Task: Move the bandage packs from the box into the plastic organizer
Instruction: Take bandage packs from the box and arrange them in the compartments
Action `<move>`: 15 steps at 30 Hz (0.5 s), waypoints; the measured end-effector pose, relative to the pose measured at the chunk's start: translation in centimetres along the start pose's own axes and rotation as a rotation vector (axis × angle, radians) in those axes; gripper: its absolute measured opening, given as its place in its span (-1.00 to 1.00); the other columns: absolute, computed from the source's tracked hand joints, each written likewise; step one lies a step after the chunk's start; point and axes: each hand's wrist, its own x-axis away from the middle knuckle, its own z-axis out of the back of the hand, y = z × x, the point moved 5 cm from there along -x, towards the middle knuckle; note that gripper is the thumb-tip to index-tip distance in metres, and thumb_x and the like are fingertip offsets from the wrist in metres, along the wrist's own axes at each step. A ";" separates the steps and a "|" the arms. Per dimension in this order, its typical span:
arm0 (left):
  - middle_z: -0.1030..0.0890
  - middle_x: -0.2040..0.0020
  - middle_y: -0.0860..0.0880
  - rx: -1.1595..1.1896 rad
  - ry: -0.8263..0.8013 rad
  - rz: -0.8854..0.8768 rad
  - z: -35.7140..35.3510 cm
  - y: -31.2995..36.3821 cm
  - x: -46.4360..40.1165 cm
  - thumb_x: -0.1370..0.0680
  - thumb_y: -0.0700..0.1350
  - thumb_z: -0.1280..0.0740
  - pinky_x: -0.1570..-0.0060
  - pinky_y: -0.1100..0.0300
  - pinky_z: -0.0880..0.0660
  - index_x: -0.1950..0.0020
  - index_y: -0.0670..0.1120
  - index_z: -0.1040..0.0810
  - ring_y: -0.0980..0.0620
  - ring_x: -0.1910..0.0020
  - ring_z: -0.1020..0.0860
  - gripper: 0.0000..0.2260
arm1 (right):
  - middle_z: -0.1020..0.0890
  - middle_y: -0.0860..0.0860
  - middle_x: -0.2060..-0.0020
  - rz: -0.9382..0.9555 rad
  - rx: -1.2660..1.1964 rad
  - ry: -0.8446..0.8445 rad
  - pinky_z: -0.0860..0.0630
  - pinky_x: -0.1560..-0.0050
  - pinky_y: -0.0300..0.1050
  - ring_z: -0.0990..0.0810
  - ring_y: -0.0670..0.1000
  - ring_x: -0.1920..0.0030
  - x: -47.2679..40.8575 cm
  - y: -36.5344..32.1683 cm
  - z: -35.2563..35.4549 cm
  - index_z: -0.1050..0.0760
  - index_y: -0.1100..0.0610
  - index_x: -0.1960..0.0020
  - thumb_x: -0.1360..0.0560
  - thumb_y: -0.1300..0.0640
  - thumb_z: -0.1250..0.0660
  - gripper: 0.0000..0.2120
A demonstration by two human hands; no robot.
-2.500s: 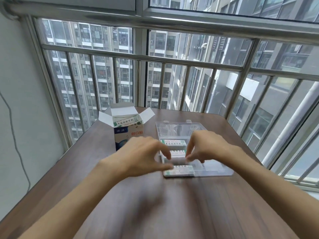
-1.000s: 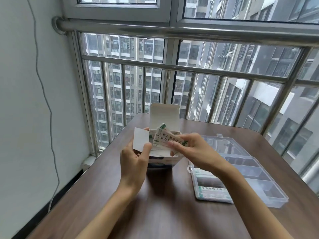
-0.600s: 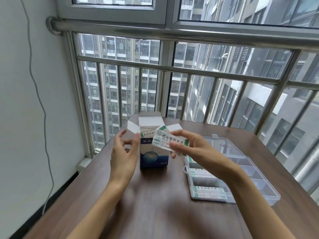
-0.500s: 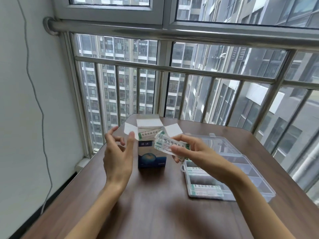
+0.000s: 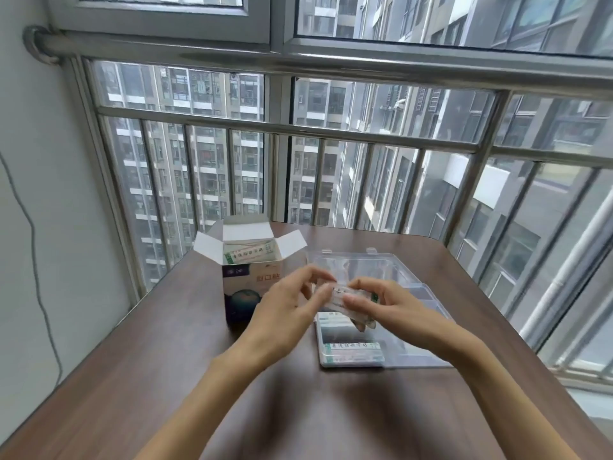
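An open white and blue bandage box stands on the brown table, with more packs showing in its top. Right of it lies the clear plastic organizer, lid open. One pack lies in its near left compartment and another sits behind that. My right hand pinches a small bundle of bandage packs just above the organizer's left side. My left hand touches the bundle's left end with thumb and fingertips.
A metal railing and window bars run along the table's far edge and right side. A grey wall with a thin cable stands at the left. Bare tabletop lies in front of the organizer.
My right hand has carried the bundle of packs from beside the box down over the organizer. My left hand has left the box flap and come across to the bundle.
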 end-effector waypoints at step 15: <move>-0.61 0.10 0.28 -0.513 -0.156 -0.140 -1.1 0.1 2.1 -0.53 0.27 -0.20 0.21 0.28 -0.33 0.00 0.19 -0.59 0.21 0.05 -0.52 -0.74 | -0.66 -0.17 0.28 0.000 0.507 0.114 -0.52 0.10 -0.12 -0.57 -0.15 0.22 1.7 2.4 0.6 -0.62 -0.11 0.20 -0.40 0.03 -0.44 -0.96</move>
